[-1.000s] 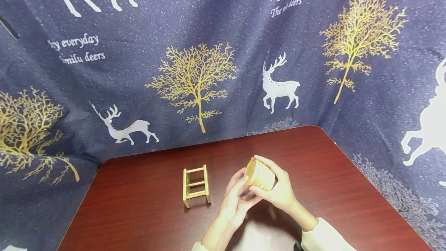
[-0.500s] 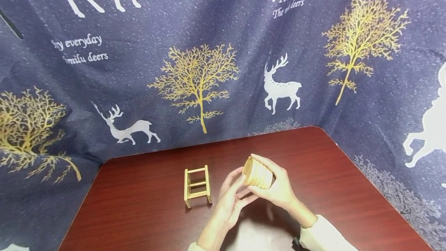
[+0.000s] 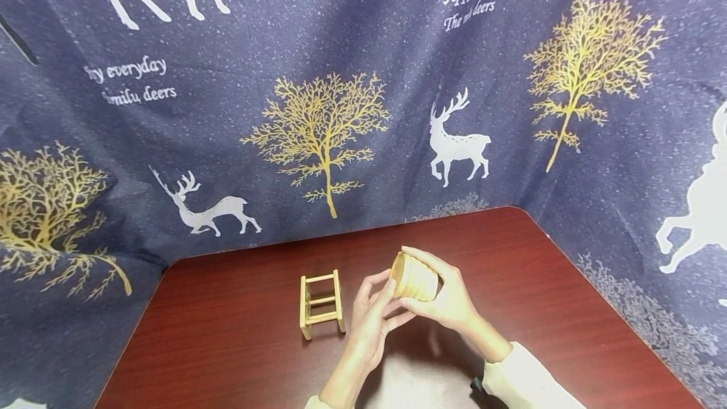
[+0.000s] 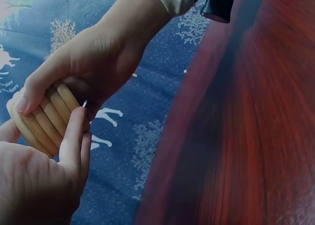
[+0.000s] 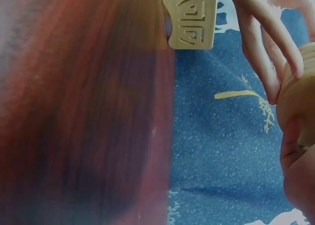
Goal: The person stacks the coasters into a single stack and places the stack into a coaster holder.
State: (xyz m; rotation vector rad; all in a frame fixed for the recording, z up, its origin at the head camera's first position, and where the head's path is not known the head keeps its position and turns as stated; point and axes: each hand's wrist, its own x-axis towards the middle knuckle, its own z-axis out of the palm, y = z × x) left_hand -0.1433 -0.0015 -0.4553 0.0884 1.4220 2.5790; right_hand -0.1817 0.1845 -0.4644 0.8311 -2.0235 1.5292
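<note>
Above the table, both hands hold a stack of round wooden coasters [image 3: 419, 279], tilted so that its end disc faces left in the head view. The right hand [image 3: 449, 300] grips it from the right, thumb on the near side and fingers over the top. From the left, my left hand [image 3: 368, 324] has its thumb at the end disc and its fingers under the stack. Edges of several discs [image 4: 49, 114] show side by side in the left wrist view. A small wooden coaster rack [image 3: 338, 298] stands to the left of the hands.
The red-brown table [image 3: 227, 333] reaches back to a blue curtain [image 3: 352, 36] printed with deer and trees. In the right wrist view, the rack's side panel [image 5: 191, 18] shows cut-out slots. A dark strap [image 3: 478, 386] sits at the right cuff.
Both hands and the coaster stack have shifted a little left and slightly up, nearer the rack. The grip stays much the same, and the rack has not moved.
</note>
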